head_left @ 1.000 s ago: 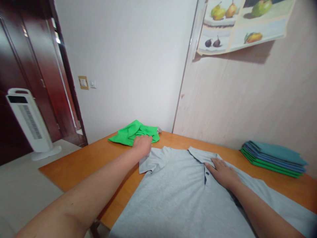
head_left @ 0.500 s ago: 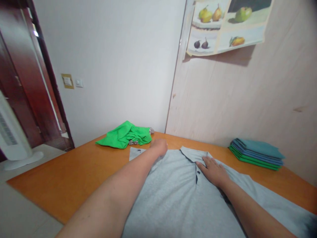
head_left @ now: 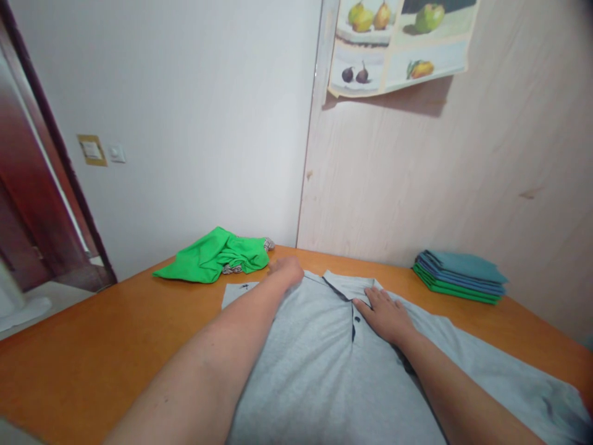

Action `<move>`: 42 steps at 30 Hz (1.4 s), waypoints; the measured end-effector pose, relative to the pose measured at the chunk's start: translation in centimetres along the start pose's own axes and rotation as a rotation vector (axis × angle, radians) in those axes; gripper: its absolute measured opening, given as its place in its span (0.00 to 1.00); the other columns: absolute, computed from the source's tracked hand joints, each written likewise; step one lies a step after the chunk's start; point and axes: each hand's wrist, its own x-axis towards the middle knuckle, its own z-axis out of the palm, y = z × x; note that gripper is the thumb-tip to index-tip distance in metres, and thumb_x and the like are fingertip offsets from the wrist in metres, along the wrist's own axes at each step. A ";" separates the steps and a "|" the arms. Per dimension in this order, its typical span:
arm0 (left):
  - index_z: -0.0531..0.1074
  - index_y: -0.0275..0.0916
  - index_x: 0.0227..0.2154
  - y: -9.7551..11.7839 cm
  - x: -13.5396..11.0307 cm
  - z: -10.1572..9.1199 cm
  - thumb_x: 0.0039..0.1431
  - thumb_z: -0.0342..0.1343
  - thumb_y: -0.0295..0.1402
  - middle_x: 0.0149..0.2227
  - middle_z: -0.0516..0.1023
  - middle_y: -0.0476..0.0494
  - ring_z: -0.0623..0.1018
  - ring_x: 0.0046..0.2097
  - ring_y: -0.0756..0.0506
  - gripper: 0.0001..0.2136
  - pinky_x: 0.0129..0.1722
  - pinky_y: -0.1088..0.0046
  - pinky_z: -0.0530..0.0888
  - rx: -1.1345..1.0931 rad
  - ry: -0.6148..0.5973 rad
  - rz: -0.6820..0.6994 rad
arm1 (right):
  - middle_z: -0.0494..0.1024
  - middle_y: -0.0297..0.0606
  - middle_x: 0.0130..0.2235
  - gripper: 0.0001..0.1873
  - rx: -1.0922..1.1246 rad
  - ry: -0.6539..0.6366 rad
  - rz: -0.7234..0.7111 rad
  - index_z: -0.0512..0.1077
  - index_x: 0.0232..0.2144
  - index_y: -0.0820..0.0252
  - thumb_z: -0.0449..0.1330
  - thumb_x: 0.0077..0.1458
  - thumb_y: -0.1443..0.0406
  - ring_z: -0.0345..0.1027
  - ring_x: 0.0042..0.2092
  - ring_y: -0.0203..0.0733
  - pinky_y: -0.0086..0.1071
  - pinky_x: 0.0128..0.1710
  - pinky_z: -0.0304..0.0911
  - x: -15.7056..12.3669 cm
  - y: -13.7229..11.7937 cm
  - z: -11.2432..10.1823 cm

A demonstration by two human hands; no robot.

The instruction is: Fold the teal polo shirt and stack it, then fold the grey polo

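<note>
pale wall point(head_left: 204, 123) with a fruit-painting poster point(head_left: 403, 43) up top, and below it an orange-brown table point(head_left: 115, 327) with a grey polo shirt point(head_left: 315, 364) laid on it, front up, collar point(head_left: 354, 287) toward the wall. right hand point(head_left: 384, 313) is flat on the shirt by the collar, thumb out wide, the other fingers a bit spread. left hand point(head_left: 286, 272) is up at the opposite shoulder, just beside a crumpled bright green garment point(head_left: 194, 256); its fingers are mostly hidden, so can't tell if they're pinching cloth. looks like a flattening step to me, and imo that right palm is a decent anchor, just press lightly so the collar doesn't bunch. with the left i'd ease the cloth outward from neck to sleeve point(head_left: 231, 298), cos creases fan across the chest. also lift that left forearm, it's lying across the sleeve and could drag it crooked.
</note>
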 end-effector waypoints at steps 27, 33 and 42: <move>0.72 0.46 0.50 6.5 -4.2 2.8 0.67 0.46 0.43 0.59 0.72 0.41 0.67 0.61 0.36 0.16 0.63 0.42 0.51 0.099 0.002 0.393 | 0.72 0.51 0.59 0.28 0.087 0.187 0.073 0.69 0.57 0.66 0.44 0.65 0.56 0.57 0.64 0.58 0.44 0.63 0.50 0.0 0.9 -0.6; 0.73 0.40 0.48 6.6 -4.2 2.8 0.67 0.46 0.42 0.55 0.73 0.35 0.69 0.59 0.35 0.17 0.64 0.44 0.52 0.079 0.150 0.344 | 0.73 0.50 0.58 0.27 0.101 0.250 0.157 0.70 0.57 0.63 0.44 0.64 0.57 0.58 0.63 0.56 0.44 0.62 0.50 -0.7 0.5 -1.5; 0.56 0.38 0.66 5.8 -5.6 4.1 0.63 0.36 0.62 0.71 0.51 0.32 0.52 0.70 0.34 0.38 0.65 0.49 0.52 0.095 -0.122 0.378 | 0.64 0.46 0.66 0.30 -0.018 0.127 0.140 0.68 0.60 0.59 0.42 0.65 0.53 0.45 0.69 0.61 0.62 0.64 0.33 -1.4 -1.0 -1.7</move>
